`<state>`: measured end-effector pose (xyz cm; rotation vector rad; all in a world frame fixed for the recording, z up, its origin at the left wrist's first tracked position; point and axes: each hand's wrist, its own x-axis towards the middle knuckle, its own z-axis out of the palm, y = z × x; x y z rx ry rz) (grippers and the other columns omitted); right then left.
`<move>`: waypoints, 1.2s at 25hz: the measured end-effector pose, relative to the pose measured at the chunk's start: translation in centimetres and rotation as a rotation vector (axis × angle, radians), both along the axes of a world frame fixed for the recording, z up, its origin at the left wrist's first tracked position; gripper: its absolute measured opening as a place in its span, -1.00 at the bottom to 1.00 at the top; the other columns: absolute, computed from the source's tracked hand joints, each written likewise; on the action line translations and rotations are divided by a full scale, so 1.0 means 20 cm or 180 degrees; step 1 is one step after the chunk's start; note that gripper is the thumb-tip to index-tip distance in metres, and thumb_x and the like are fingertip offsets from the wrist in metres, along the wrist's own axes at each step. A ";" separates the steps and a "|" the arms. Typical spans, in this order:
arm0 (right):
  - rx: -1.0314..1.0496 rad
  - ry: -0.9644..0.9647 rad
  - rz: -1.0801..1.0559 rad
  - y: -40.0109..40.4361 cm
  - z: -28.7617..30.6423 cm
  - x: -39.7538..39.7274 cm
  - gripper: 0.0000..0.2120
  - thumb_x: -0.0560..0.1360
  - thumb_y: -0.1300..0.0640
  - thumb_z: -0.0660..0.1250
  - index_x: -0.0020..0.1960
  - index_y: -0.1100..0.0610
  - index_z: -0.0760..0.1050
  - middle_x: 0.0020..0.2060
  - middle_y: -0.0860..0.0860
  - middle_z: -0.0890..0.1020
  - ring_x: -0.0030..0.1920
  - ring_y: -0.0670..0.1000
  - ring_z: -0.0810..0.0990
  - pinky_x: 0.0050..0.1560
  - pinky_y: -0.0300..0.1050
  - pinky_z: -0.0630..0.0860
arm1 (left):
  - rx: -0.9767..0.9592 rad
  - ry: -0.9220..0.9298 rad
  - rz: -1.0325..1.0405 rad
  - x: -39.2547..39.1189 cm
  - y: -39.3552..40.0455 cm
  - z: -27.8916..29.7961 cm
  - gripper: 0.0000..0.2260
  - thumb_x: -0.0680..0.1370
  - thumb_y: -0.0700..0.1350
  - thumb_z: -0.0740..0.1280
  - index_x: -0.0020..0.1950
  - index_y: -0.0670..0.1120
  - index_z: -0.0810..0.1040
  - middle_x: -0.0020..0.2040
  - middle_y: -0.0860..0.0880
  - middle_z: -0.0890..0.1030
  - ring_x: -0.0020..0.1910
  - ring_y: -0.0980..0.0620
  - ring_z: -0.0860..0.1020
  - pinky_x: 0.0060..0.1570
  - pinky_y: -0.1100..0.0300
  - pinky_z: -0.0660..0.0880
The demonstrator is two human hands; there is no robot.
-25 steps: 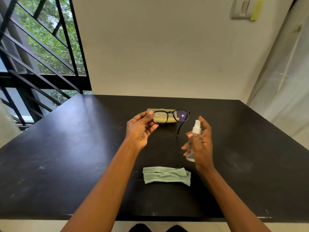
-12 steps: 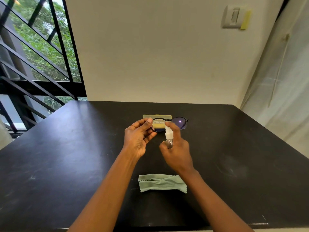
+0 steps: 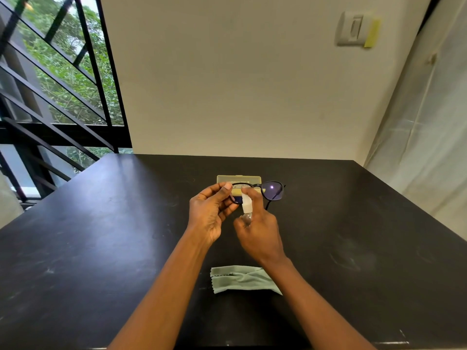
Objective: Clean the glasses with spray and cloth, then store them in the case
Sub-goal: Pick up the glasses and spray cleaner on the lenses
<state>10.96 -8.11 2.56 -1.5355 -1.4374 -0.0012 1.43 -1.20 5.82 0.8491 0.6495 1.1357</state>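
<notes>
Left hand (image 3: pixel 211 214) pinches glasses (image 3: pixel 271 190); right hand (image 3: pixel 260 231) grips spray (image 3: pixel 246 207), hiding left lens. Case (image 3: pixel 238 178) partly covered; cloth (image 3: pixel 240 279) corner under forearm.

The right hand (image 3: pixel 260 233) hides most of the bottle (image 3: pixel 247 207) and the left lens. The case (image 3: pixel 238 178) print is unreadable; the desk (image 3: pixel 101 236) is cut off.

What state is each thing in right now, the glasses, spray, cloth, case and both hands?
Glasses: unfolded, held up off the table.
Spray: upright, nozzle close to the lens.
Cloth: crumpled, lying on the table, untouched.
Case: on the table behind the glasses, closed as far as shows.
Left hand: pinches the frame.
Right hand: grips the spray.
</notes>
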 end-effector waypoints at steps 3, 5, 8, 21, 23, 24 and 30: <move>0.0049 -0.0009 0.0012 0.00 -0.01 0.00 -0.47 0.42 0.29 0.26 0.34 0.02 0.25 -0.35 -0.01 0.48 -0.46 -0.15 0.40 -0.45 -0.33 0.31 | -0.0041 -0.0011 -0.0021 0.00 0.00 0.00 -0.94 0.41 -0.20 0.41 -0.14 -0.13 0.62 -0.36 -0.03 0.68 -0.38 0.08 0.64 -0.42 0.27 0.57; 0.0132 0.0044 -0.0028 0.00 -0.01 0.01 -0.47 0.42 0.29 0.27 0.34 0.04 0.25 -0.27 -0.02 0.51 -0.43 -0.16 0.43 -0.44 -0.40 0.30 | -0.0064 -0.0032 -0.0016 0.00 0.00 0.00 -0.94 0.40 -0.20 0.41 -0.15 -0.13 0.62 -0.35 -0.03 0.68 -0.38 0.09 0.64 -0.43 0.27 0.57; 0.0241 0.0295 -0.0166 -0.02 -0.03 0.05 -0.45 0.44 0.29 0.29 0.35 -0.01 0.22 -0.18 0.01 0.51 -0.38 -0.13 0.49 -0.41 -0.41 0.36 | -0.0114 -0.0072 -0.0004 -0.01 0.00 0.00 -0.90 0.38 -0.20 0.42 -0.12 -0.14 0.62 -0.36 -0.03 0.67 -0.40 0.11 0.62 -0.42 0.26 0.58; 0.0327 0.0508 -0.0048 -0.05 -0.01 0.27 -0.34 0.43 0.28 0.32 0.13 -0.42 0.13 -0.38 -0.05 0.49 -0.48 -0.07 0.52 -0.50 -0.23 0.54 | -0.0181 -0.0084 0.0009 -0.01 0.03 0.02 -0.88 0.39 -0.19 0.42 -0.09 -0.14 0.62 -0.38 -0.04 0.66 -0.41 0.11 0.61 -0.44 0.27 0.55; 0.0379 0.0569 -0.0021 -0.05 -0.02 0.30 -0.30 0.44 0.29 0.32 0.13 -0.47 0.12 -0.37 -0.06 0.49 -0.47 -0.03 0.53 -0.50 -0.17 0.55 | -0.0197 -0.0090 0.0008 -0.01 0.03 0.02 -0.87 0.39 -0.19 0.42 -0.09 -0.14 0.62 -0.38 -0.04 0.67 -0.41 0.11 0.61 -0.44 0.27 0.55; 0.0414 0.0612 -0.0042 -0.05 -0.04 0.31 -0.30 0.44 0.29 0.33 0.14 -0.46 0.13 -0.37 -0.06 0.49 -0.47 -0.04 0.53 -0.51 -0.16 0.56 | -0.0202 -0.0099 0.0009 -0.01 0.03 0.01 -0.88 0.39 -0.19 0.42 -0.09 -0.14 0.62 -0.38 -0.04 0.67 -0.41 0.11 0.61 -0.44 0.27 0.55; 0.0694 0.0799 -0.0492 -0.06 -0.12 0.53 -0.34 0.47 0.32 0.26 0.26 -0.32 0.10 -0.17 -0.03 0.44 -0.40 -0.02 0.51 -0.44 -0.30 0.55 | -0.0192 -0.0126 0.0023 -0.02 0.04 0.01 -0.86 0.36 -0.17 0.43 -0.11 -0.13 0.62 -0.37 -0.04 0.67 -0.39 0.10 0.61 -0.43 0.26 0.56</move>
